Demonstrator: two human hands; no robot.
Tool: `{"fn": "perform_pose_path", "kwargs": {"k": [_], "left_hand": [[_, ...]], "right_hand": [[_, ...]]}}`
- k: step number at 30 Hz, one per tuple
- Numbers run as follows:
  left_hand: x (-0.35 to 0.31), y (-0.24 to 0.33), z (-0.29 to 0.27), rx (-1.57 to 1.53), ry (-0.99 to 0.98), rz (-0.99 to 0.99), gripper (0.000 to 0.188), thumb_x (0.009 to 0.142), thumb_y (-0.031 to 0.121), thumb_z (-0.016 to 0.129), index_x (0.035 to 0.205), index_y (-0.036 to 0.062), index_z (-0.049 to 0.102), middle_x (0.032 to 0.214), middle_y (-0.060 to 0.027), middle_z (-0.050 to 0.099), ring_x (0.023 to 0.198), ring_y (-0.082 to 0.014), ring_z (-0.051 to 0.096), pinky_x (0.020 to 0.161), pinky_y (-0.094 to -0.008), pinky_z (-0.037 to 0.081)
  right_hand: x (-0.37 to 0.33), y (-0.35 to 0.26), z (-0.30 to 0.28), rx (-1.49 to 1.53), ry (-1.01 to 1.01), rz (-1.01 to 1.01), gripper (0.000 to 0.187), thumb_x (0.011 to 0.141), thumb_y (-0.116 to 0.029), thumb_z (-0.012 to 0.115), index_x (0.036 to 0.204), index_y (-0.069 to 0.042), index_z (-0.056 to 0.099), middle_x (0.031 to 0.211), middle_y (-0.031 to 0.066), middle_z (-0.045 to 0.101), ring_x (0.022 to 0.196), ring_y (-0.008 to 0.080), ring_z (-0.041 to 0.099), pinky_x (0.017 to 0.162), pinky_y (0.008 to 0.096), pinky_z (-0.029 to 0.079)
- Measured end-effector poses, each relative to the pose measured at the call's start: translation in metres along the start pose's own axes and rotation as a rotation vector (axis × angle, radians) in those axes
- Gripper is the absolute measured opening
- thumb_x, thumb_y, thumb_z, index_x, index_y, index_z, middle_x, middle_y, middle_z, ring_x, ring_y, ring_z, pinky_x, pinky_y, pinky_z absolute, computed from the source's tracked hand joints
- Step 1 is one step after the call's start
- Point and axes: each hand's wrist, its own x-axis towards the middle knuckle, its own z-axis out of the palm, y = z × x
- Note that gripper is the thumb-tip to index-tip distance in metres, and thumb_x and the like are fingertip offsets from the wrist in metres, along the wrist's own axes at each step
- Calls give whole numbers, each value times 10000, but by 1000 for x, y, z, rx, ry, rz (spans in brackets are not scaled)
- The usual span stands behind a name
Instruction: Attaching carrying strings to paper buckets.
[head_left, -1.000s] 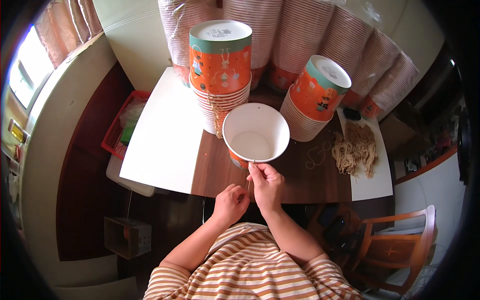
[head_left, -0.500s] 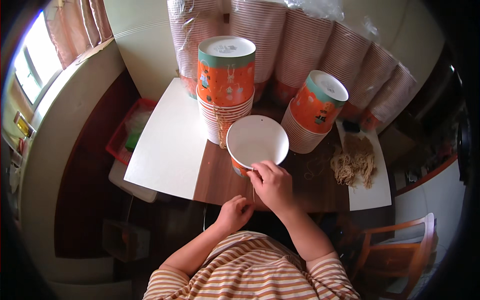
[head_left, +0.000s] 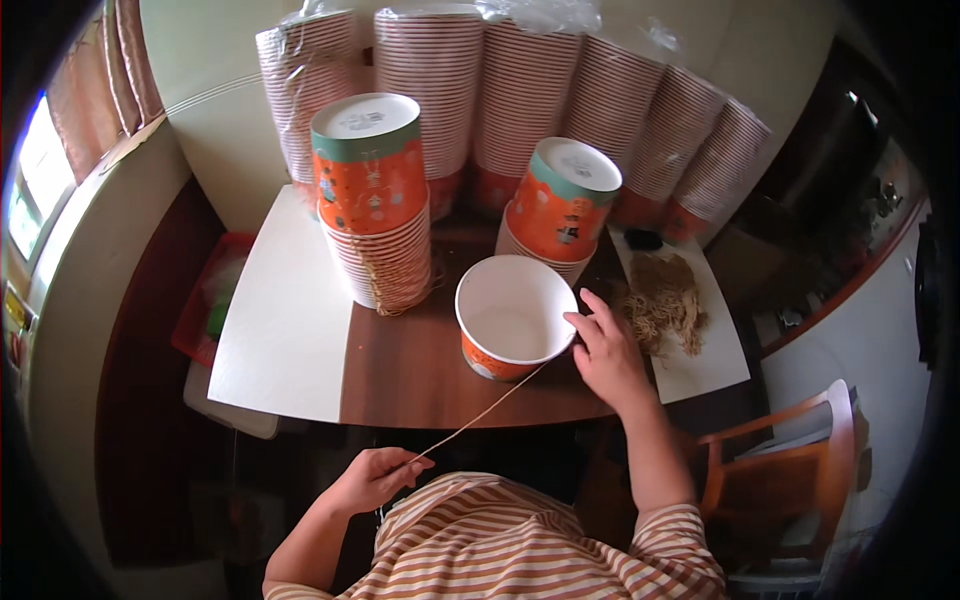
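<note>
An open white-lined orange paper bucket (head_left: 515, 310) stands upright near the table's front edge. My right hand (head_left: 610, 355) is at its right rim, the fingertips over the edge and the thumb by the outer wall. Below the table edge, my left hand (head_left: 375, 480) is closed in a pinch on a thin tan string (head_left: 480, 415). The string runs taut up to the bucket's front right side, where its far end disappears near my right hand.
Upside-down bucket stacks stand behind on the left (head_left: 370, 190) and right (head_left: 562, 200). Tan string bundles (head_left: 665, 305) lie on the table's right white panel (head_left: 715, 360). Tall plastic-wrapped stacks (head_left: 425, 90) line the back. A wooden chair (head_left: 780, 480) is at right.
My left hand has moved left and down, drawing out a longer stretch of string. My right hand has shifted from the bucket's front rim to its right rim. The whole view has also shifted.
</note>
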Motion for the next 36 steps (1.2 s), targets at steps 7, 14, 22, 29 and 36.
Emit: {"fn": "perform_pose_path", "kwargs": {"k": [7,14,22,29,36], "left_hand": [[17,45,13,146,-239,263,210,923,144,566,1030,-12,657,844,-127,653,741,-196,635,690,-299,507],[55,49,-4,-110,-349,-100,335,952,299,544,904,0,687,651,-5,581,613,-64,517,582,-225,432],[66,18,-6,-695,-487,-401,446,994,331,412,1139,-58,576,873,-85,629,749,-139,581,722,-267,482],[45,2,-10,-704,-432,-468,324,975,226,488,1072,-58,610,808,-53,640,674,-114,581,662,-229,493],[38,13,-13,-423,-372,-348,269,962,243,527,997,21,673,738,8,609,673,-53,543,636,-190,451]], "right_hand": [[-33,-103,-7,851,-153,-233,570,774,-191,728,1275,-42,499,1223,148,549,1116,287,531,966,392,412],[-36,-123,27,955,-391,13,397,788,-111,720,1134,2,562,940,163,658,821,237,675,701,319,535],[-38,-89,35,798,-169,22,45,805,-31,670,816,-6,635,704,98,622,620,225,605,552,310,466],[-38,-80,21,794,-217,64,57,825,-44,654,814,-5,613,705,107,603,614,246,591,550,320,461],[-39,-78,4,446,-437,-92,171,735,-157,727,842,-42,661,841,65,625,828,246,590,781,396,446]]}}
